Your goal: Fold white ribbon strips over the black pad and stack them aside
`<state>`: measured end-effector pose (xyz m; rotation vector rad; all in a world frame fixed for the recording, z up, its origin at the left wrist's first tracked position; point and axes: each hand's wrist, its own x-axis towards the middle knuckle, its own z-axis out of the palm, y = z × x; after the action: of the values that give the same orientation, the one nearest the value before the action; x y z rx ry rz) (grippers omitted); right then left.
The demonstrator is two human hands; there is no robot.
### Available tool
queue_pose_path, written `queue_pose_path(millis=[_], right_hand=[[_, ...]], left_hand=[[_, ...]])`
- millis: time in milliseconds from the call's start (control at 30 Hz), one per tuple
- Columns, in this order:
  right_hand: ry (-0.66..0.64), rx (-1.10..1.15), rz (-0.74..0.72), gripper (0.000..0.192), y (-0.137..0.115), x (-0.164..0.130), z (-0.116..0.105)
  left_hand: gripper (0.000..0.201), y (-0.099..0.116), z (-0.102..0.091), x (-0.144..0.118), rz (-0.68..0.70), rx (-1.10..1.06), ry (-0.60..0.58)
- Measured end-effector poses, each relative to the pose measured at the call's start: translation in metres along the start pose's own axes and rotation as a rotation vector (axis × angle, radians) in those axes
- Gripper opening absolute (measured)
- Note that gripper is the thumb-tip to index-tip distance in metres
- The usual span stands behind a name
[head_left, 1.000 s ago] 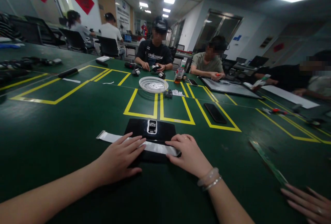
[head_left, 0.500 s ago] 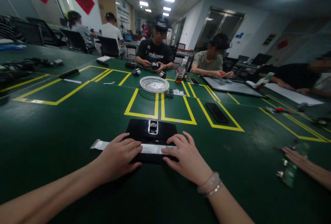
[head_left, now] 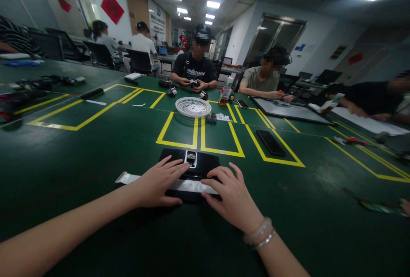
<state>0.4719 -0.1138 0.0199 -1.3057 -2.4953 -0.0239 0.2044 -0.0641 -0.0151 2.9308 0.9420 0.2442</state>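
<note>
strip point(head_left: 187, 186) across panel point(head_left: 207, 161), basket point(head_left: 193, 107) behind, phone point(head_left: 270, 142) right

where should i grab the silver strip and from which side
I'd probably pinch the silver strip by its left end, coming from the left: it is long and flat, and that end juts past the black panel, uncovered, while the left hand and right hand hide other parts.

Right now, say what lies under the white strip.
The black panel, plus green table at the left end of the strip; whatever it and the left hand cover is hidden.
</note>
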Motion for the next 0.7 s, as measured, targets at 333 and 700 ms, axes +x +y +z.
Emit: queue_pose_path(millis=[333,700], right_hand=[[0.068,0.003,-0.009,0.018,0.003,0.002,0.003],[0.051,0.005,-0.011,0.020,0.005,-0.001,0.001]], left_hand=[[0.091,-0.004,-0.012,-0.004,-0.052,-0.084,0.106],[0.075,-0.088,-0.048,-0.065,-0.478,0.150,0.189]])
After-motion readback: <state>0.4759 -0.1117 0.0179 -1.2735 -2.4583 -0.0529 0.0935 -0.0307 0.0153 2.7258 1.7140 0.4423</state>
